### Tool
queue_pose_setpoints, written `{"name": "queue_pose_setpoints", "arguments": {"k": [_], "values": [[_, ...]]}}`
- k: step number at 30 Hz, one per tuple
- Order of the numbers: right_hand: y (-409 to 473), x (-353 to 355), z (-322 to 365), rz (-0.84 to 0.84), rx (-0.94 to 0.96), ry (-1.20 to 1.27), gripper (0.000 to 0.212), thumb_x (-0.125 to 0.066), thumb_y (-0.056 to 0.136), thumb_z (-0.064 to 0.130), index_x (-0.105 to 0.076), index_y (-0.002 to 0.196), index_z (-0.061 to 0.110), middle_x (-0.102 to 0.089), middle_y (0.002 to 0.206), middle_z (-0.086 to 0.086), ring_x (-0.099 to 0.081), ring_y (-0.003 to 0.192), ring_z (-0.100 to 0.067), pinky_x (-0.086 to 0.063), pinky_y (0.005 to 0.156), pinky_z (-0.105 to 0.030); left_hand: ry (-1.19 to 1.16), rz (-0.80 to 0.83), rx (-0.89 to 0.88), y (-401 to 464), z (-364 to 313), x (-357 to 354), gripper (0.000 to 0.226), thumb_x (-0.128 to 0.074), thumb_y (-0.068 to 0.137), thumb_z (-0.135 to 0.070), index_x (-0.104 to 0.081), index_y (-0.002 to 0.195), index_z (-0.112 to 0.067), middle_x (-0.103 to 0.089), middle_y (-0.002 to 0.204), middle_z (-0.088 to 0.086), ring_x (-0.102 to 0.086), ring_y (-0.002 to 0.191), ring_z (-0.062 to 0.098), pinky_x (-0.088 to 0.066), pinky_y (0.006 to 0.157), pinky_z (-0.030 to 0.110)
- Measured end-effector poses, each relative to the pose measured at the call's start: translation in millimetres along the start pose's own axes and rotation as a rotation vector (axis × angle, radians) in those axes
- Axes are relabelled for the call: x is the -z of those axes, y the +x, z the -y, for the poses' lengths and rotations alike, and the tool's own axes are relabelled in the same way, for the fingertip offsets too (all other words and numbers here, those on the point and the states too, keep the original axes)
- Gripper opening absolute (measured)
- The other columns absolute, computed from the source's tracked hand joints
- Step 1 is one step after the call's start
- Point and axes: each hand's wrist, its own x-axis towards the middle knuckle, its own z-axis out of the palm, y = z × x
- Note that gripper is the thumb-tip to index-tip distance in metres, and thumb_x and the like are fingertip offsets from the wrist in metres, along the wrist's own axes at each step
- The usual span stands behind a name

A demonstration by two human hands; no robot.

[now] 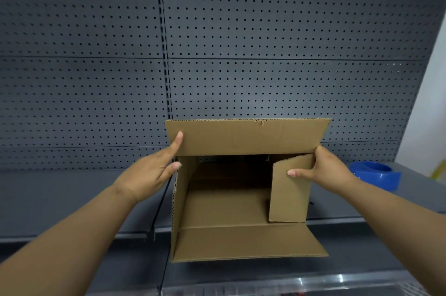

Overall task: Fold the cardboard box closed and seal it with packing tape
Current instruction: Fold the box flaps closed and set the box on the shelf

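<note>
Brown corrugated cardboard box (231,199) sits on the dark grey metal shelf (60,201) in front of me, lying on its side so the open end faces me and I can reach every flap. From my head view, my left hand (154,170) lies with straight fingers against the box's left edge, thumb up on the long top flap (243,136), bracing the box so it does not slide when I push from the other side. My right hand (321,170) holds the short right flap (289,194), thumb behind the corner and fingers flat on its face, swinging it inward, partly folded; I judge the short flaps should go in first so the long ones can cover them. The bottom long flap (243,242) hangs out toward me. A blue plastic tape dispenser (376,175) waits near the box on the right, within reach for sealing.
</note>
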Motion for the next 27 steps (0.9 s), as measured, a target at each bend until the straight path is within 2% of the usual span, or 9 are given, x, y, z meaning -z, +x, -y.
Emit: {"name": "queue_pose_setpoints", "arguments": {"k": [4, 7, 9, 11, 12, 15, 19, 23, 27], "values": [[-4, 2, 1, 0.06, 0.024, 0.049, 0.072, -0.08, 0.067, 0.036, -0.038, 0.123, 0.016, -0.048, 0.112, 0.006, -0.046, 0.099, -0.01, -0.039, 0.08, -0.025, 0.021, 0.004, 0.006, 1, 1, 1, 0.064, -0.021, 0.093, -0.048, 0.037, 0.12, -0.039, -0.018, 0.155, -0.004, -0.036, 0.134, 0.015, -0.03, 0.104, 0.025], [-2, 0, 1, 0.025, -0.002, 0.053, 0.073, -0.078, 0.069, 0.039, -0.039, 0.125, 0.015, -0.053, 0.119, 0.001, -0.047, 0.1, -0.012, -0.04, 0.081, -0.027, 0.016, 0.035, -0.025, -1, 2, 8, 0.063, -0.024, 0.099, -0.035, 0.034, 0.121, -0.046, -0.02, 0.155, -0.004, -0.037, 0.133, 0.013, -0.029, 0.103, 0.021], [-1, -1, 1, 0.011, -0.02, 0.043, 0.073, -0.078, 0.069, 0.04, -0.04, 0.126, 0.014, -0.054, 0.123, -0.002, -0.05, 0.105, -0.016, -0.04, 0.08, -0.027, 0.079, 0.102, -0.045, -1, 5, 12, 0.078, -0.032, 0.099, -0.024, 0.04, 0.119, -0.048, -0.024, 0.154, 0.0, -0.054, 0.111, 0.013, -0.039, 0.09, 0.021], [-1, -2, 2, 0.006, -0.018, 0.038, 0.075, -0.078, 0.069, 0.039, -0.039, 0.128, 0.014, -0.055, 0.125, -0.004, -0.052, 0.111, -0.02, -0.04, 0.08, -0.028, 0.179, 0.193, -0.045, 0, 8, 16, 0.099, -0.046, 0.092, -0.029, 0.049, 0.113, -0.047, -0.029, 0.152, 0.0, -0.055, 0.084, 0.007, -0.044, 0.076, 0.021], [-1, -2, 2, 0.007, -0.014, 0.038, 0.077, -0.078, 0.068, 0.039, -0.038, 0.129, 0.015, -0.055, 0.126, -0.004, -0.052, 0.112, -0.02, -0.041, 0.081, -0.028, 0.22, 0.225, -0.048, 0, 9, 18, 0.107, -0.052, 0.089, -0.038, 0.052, 0.111, -0.046, -0.029, 0.152, -0.001, -0.055, 0.089, 0.006, -0.045, 0.078, 0.02], [-2, -3, 4, 0.021, -0.01, 0.032, 0.077, -0.079, 0.068, 0.038, -0.038, 0.129, 0.015, -0.054, 0.126, -0.003, -0.052, 0.112, -0.019, -0.041, 0.082, -0.028, 0.294, 0.266, -0.025, -1, 6, 27, 0.113, -0.056, 0.081, -0.056, 0.054, 0.107, -0.046, -0.021, 0.155, -0.001, -0.043, 0.126, 0.013, -0.038, 0.1, 0.024], [-2, -8, 9, 0.014, 0.0, 0.023, 0.077, -0.08, 0.068, 0.036, -0.038, 0.129, 0.013, -0.054, 0.127, -0.005, -0.051, 0.114, -0.021, -0.042, 0.085, -0.028, 0.303, 0.231, 0.022, -2, 3, 29, 0.109, -0.057, 0.079, -0.052, 0.045, 0.116, -0.036, -0.024, 0.154, 0.002, -0.048, 0.12, 0.015, -0.037, 0.097, 0.023], [-4, -13, 13, 0.004, 0.014, 0.016, 0.074, -0.08, 0.068, 0.032, -0.039, 0.126, 0.012, -0.054, 0.125, -0.005, -0.051, 0.113, -0.021, -0.038, 0.081, -0.025, 0.247, 0.171, 0.079, -6, 4, 22, 0.111, -0.059, 0.075, -0.055, 0.042, 0.118, -0.039, -0.024, 0.154, 0.003, -0.04, 0.132, 0.019, -0.035, 0.103, 0.03], [-2, -18, 14, -0.004, 0.005, 0.005, 0.074, -0.081, 0.066, 0.034, -0.04, 0.125, 0.014, -0.054, 0.126, -0.005, -0.051, 0.114, -0.021, -0.042, 0.084, -0.028, 0.199, 0.145, 0.096, -8, 3, 21, 0.111, -0.061, 0.075, -0.053, 0.04, 0.12, -0.04, -0.026, 0.153, 0.001, -0.045, 0.126, 0.019, -0.038, 0.1, 0.028]]}}
